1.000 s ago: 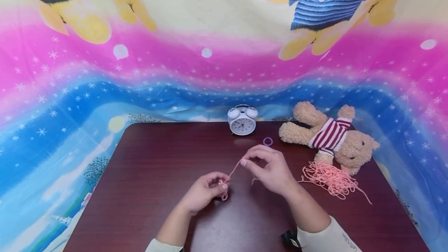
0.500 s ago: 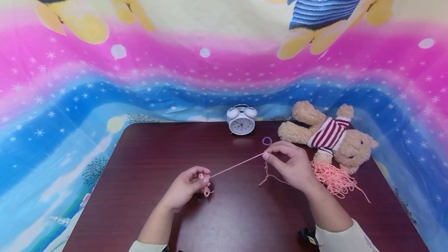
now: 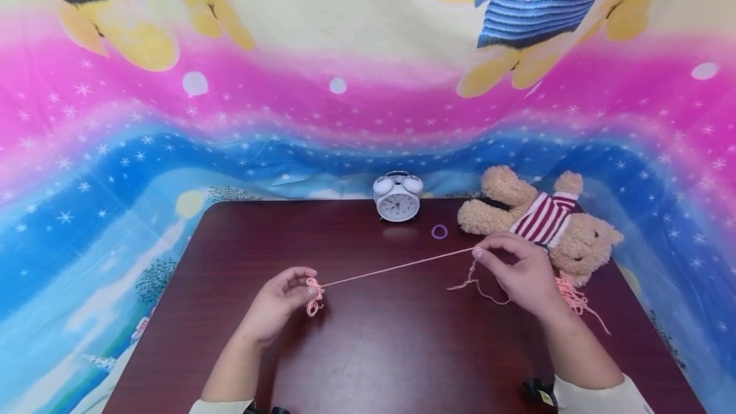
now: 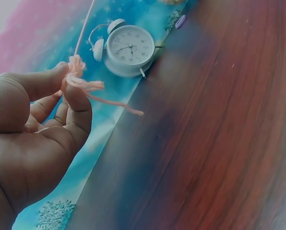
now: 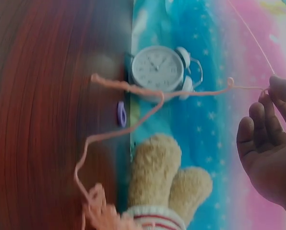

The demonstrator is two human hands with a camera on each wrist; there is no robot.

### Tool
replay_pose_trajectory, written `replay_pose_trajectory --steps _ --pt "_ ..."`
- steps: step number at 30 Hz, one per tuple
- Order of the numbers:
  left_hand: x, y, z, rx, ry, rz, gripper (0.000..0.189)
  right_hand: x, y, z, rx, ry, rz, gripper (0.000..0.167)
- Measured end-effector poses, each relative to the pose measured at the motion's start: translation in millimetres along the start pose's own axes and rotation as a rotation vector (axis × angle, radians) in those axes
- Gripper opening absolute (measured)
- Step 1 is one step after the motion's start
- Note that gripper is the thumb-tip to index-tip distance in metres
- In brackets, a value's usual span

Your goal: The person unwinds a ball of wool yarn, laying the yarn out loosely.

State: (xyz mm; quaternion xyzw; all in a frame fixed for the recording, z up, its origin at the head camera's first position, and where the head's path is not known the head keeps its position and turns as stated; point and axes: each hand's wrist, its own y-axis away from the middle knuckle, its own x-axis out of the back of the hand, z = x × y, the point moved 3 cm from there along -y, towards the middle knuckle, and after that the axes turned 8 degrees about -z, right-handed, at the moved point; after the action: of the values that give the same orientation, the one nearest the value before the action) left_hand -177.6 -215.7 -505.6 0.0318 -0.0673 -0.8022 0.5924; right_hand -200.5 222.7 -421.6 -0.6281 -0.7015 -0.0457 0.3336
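My left hand [image 3: 275, 305] pinches a small looped bundle of pink yarn [image 3: 313, 307] between thumb and fingers. In the left wrist view a short yarn tail [image 4: 116, 103] sticks out below the bundle. A taut yarn strand [image 3: 397, 268] stretches from it across to my right hand [image 3: 526, 280], whose thumb and finger pinch it. From those fingertips a slack length of yarn [image 5: 196, 93] hangs and leads to the loose yarn pile [image 5: 102, 215] in the right wrist view. In the head view, my right hand and forearm hide most of that pile [image 3: 572, 297].
A white twin-bell alarm clock [image 3: 397, 200] stands at the back edge of the dark wooden table [image 3: 241, 241]. Near it lies a purple ring [image 3: 439, 232]. A teddy bear [image 3: 581, 248] in a striped shirt lies at the right. A printed curtain [image 3: 322, 120] hangs behind.
My hands have moved apart, left hand leftward with the bundle and right hand rightward. The strand between them has grown longer and straighter. My right hand now covers more of the yarn pile.
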Motion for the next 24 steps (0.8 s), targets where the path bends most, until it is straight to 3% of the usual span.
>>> replay_pose_trajectory --steps 7,14,24 --pt "10.8 6.5 1.2 0.008 -0.065 0.055 0.038 29 10.7 13 -0.124 0.127 -0.003 0.011" --pt "24.9 12.1 3.5 0.003 -0.08 0.106 0.035 53 20.2 21 -0.162 0.194 0.046 0.011" --pt "57.6 23.6 11.9 -0.033 -0.057 0.229 0.034 86 32.6 37 -0.251 0.165 0.121 0.017"
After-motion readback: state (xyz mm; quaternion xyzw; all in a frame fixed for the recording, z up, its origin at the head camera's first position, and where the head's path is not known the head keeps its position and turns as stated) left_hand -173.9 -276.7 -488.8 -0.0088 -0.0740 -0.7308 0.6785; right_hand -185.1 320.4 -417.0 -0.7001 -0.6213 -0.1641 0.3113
